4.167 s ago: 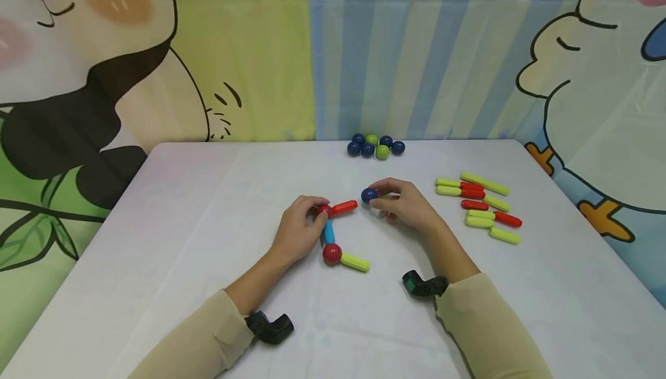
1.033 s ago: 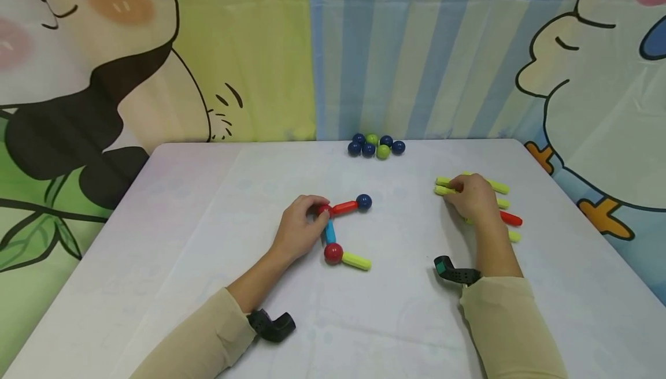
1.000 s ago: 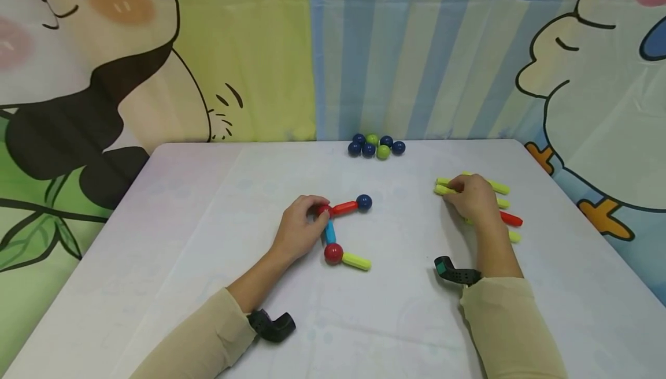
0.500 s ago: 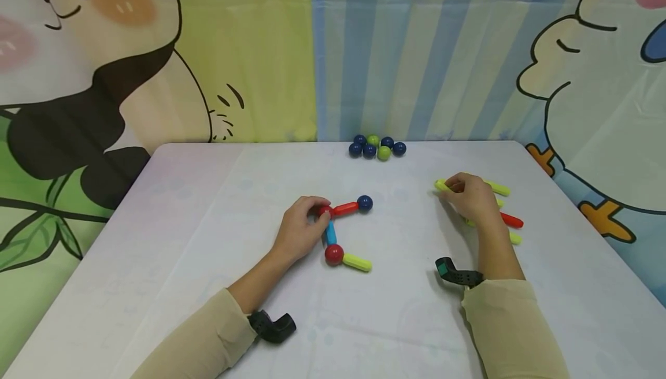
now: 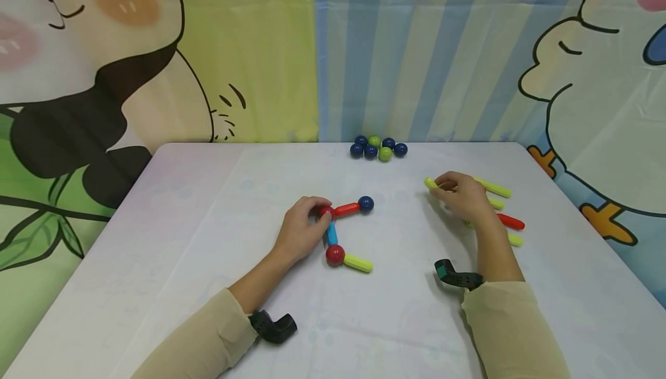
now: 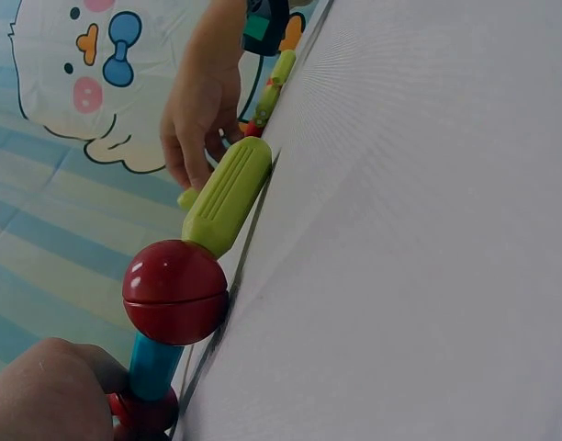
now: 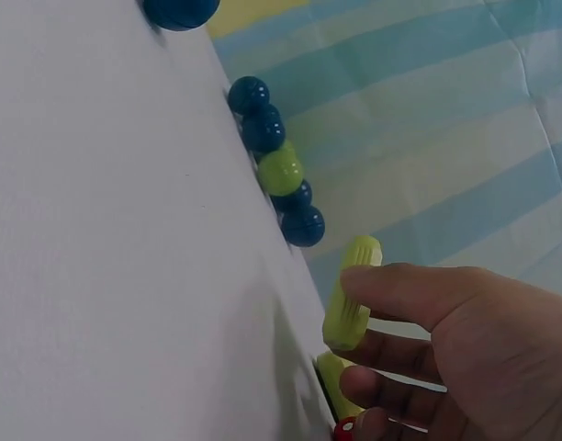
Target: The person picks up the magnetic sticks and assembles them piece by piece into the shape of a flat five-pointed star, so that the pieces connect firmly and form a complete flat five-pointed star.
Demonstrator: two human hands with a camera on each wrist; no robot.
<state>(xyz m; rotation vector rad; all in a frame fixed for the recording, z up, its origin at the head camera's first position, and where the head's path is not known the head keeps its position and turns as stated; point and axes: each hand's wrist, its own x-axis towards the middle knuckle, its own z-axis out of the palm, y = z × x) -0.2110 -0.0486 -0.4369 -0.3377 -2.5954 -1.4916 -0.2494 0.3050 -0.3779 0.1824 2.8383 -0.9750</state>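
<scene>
My left hand grips the upper red ball of a joined toy figure. From that ball a red rod runs to a dark blue ball, and a blue rod leads down to a second red ball. A yellow-green rod sticks out of the lower ball to the right. Over at the right, my right hand pinches another yellow-green rod between thumb and fingers, held up off the table in the right wrist view.
Beneath and beside the right hand lie several loose rods, among them a red rod and a yellow-green rod. Several blue and green balls cluster at the table's back edge, before a printed cloth backdrop.
The dark blue ball has joined the red rod's end. My right hand went from it to the loose rods, took a yellow-green one, and lifted it slightly leftward. The left hand stays put.
</scene>
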